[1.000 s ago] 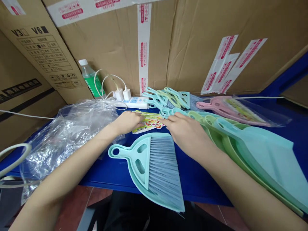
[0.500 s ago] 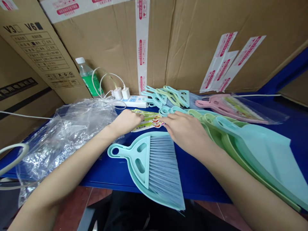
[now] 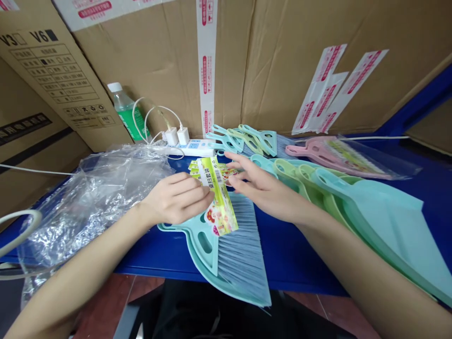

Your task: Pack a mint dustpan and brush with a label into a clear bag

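Note:
My left hand [image 3: 176, 200] pinches a yellow-green printed card [image 3: 217, 200] and holds it tilted above a teal brush and dustpan set [image 3: 226, 245] at the table's front edge. The rest of the card pile [image 3: 228, 170] lies just behind on the blue table [image 3: 165, 249]. My right hand [image 3: 259, 186] hovers beside the card with its fingers stretched out, touching nothing that I can make out. A stack of teal and green dustpans [image 3: 353, 202] lies under my right forearm.
Clear plastic bags [image 3: 95, 193] are heaped at the left. At the back stand a green bottle [image 3: 123, 110], a white power strip with chargers [image 3: 183, 143], loose teal brushes [image 3: 247, 139] and a bagged pink set [image 3: 339, 157]. Cardboard boxes [image 3: 264, 66] wall the rear.
My left hand has lifted one card off the pile and brought it nearer, over the teal brush. My right hand has left the pile and opened its fingers.

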`<state>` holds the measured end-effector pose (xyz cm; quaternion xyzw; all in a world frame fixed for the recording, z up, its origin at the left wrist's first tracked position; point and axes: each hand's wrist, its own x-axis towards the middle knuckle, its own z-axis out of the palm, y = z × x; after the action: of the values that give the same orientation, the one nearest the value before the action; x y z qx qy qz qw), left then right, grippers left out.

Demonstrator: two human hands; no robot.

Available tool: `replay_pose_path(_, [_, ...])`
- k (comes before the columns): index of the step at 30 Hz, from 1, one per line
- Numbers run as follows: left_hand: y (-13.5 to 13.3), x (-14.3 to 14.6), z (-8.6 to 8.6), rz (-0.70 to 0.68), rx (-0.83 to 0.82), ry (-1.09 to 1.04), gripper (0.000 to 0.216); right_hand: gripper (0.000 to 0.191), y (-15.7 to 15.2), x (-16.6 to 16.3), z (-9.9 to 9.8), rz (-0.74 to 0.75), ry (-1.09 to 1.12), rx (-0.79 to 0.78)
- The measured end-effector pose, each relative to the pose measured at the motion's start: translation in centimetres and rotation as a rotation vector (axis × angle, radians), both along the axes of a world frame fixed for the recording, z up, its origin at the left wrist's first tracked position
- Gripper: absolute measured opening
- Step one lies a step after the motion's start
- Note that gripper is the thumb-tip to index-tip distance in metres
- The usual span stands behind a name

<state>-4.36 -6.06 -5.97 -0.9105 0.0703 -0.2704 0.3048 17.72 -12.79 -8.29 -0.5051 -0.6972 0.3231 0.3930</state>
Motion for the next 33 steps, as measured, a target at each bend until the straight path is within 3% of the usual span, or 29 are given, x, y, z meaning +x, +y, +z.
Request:
replay_pose_path(4, [-0.7,0.2,-0.8,-0.112,-0.069,-0.090,0.029,0.064,0.4,-0.2,-0.2,0.072,0.196,-0.142])
replay_pose_path(7, [-1.4,0.5,-1.2,-0.126,-0.173,0.014,0.030,0.052,0.6,0.0,0.0,0.065,0.209,-0.127])
replay_pose_path(11, [-2.4,0.9,-1.6,-0.130,-0.285,0.083,0.028,0.018,0.7,0.7,0.4,0.036,0.074,-0.078])
replay_pose_path(18, [-2.8,1.5,-1.9,-0.055,-0.314,0.214,0.030,0.005,0.3,1.4,1.0,0.097,-0.338,-0.106])
replay_pose_path(23, [-2.8,1.5,-1.9,-0.042,-0.323,0.246,0.027,0.011,0.1,1.0,1.0,0.061,-0.436,-0.035])
replay_pose_path(33, [-2.9,1.5,-2.2,-0.017,-0.343,0.291,0.026,0.020,0.0,0.6,1.1,0.064,-0.430,-0.043])
